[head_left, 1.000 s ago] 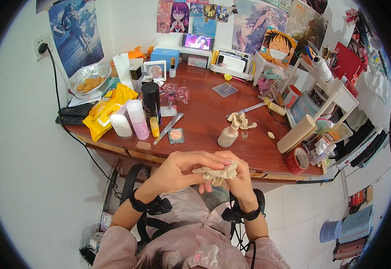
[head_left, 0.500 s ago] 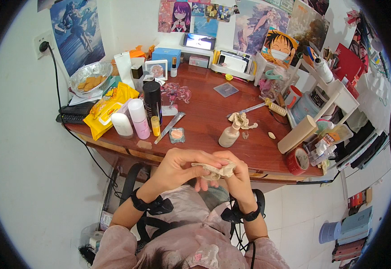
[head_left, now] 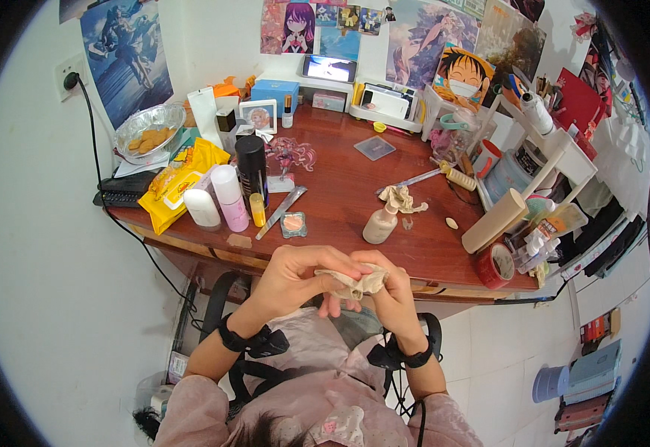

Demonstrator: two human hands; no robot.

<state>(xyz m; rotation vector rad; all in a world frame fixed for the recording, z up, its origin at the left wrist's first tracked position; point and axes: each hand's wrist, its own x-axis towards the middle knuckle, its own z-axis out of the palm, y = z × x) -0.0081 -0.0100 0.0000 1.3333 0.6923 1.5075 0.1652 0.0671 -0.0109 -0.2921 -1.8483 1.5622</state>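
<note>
Just off the desk's front edge, my left hand (head_left: pixel 301 273) and my right hand (head_left: pixel 389 283) meet over a crumpled beige piece (head_left: pixel 364 282). Its edges are thin and ragged; cloth, paper or clay, I cannot tell which. Fingers and thumbs of both hands pinch it, and part of it is hidden behind them. Beyond my right hand a small beige bottle (head_left: pixel 379 226) stands upright on the desk. Right behind the bottle lies another crumpled beige lump (head_left: pixel 402 199) with ragged edges. A flat beige scrap (head_left: pixel 238 241) rests near the desk edge on the left.
Bottles, including a black one (head_left: pixel 250 165), and a yellow wipes pack (head_left: pixel 180 185) crowd the left of the red-brown desk (head_left: pixel 332 179). On the right are a beige cylinder (head_left: pixel 493 221), a red tape roll (head_left: pixel 495 266) and a white shelf (head_left: pixel 572 157). A lit phone (head_left: pixel 329 68) stands at the back.
Both hands keep their hold on the beige piece; my fingers have shifted slightly on it and its folds look a little different. The things on the desk have not moved.
</note>
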